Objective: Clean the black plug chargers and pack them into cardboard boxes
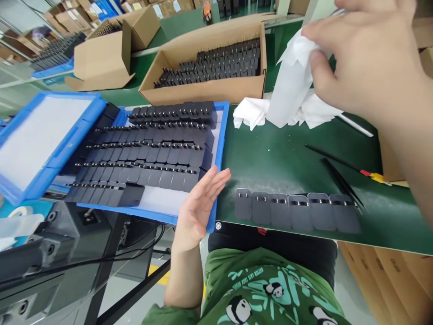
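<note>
My left hand (203, 203) is open, its fingers stretched out together at the right edge of a blue tray (219, 149). Nothing is in it. Rows of black plug adapters (158, 153) with metal prongs upward fill much of that tray. Raised at the upper right, my right hand (358, 58) pinches a white wipe (291, 85) between thumb and fingers; the wipe hangs down. Crumpled white wipes (252, 110) lie on the green table (264, 158) beneath it. Along the front edge several more plug adapters (299, 212) stand side by side in a row.
Black tweezers (341, 183) and a thin black tool with a red and yellow end (367, 174) lie at the right. Behind the tray stands a cardboard box (203, 92) of adapters. An empty-looking blue tray (50, 135) is tilted at the left.
</note>
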`<state>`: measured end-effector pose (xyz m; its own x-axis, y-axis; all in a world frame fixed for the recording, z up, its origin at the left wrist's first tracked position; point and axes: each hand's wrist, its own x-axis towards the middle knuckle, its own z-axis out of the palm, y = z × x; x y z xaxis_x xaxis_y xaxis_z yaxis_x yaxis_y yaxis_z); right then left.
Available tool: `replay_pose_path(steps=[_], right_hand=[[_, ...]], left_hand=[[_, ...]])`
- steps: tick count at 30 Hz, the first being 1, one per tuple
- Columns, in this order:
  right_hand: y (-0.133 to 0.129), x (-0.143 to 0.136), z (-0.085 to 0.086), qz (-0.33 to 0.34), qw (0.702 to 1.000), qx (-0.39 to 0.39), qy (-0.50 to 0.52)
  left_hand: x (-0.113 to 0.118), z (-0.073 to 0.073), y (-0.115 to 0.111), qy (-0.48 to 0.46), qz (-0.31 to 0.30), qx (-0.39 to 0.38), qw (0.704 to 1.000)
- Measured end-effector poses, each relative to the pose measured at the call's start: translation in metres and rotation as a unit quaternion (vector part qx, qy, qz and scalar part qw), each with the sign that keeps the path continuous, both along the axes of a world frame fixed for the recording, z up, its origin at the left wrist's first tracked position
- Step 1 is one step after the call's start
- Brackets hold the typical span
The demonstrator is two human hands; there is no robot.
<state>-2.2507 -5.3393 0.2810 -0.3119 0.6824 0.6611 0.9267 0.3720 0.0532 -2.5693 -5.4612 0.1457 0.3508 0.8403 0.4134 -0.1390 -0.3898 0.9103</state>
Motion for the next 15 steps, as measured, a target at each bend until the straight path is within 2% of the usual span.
replay_pose_path(steps=[9,12,15], right_hand=[[-0.008,-0.007,0.006,-0.044,0.998,-0.028,-0.023],[-0.008,-0.012,0.007,-0.061,0.996,-0.050,-0.034],[-0.002,-0.020,0.013,-0.089,0.994,-0.053,-0.037]], left_hand=[[0.001,-0.001,0.000,-0.004,-0.014,0.003,1.000],[0.003,0.000,-0.002,0.102,0.000,0.038,0.994],[0.006,0.003,-0.004,0.253,0.021,0.077,0.964]])
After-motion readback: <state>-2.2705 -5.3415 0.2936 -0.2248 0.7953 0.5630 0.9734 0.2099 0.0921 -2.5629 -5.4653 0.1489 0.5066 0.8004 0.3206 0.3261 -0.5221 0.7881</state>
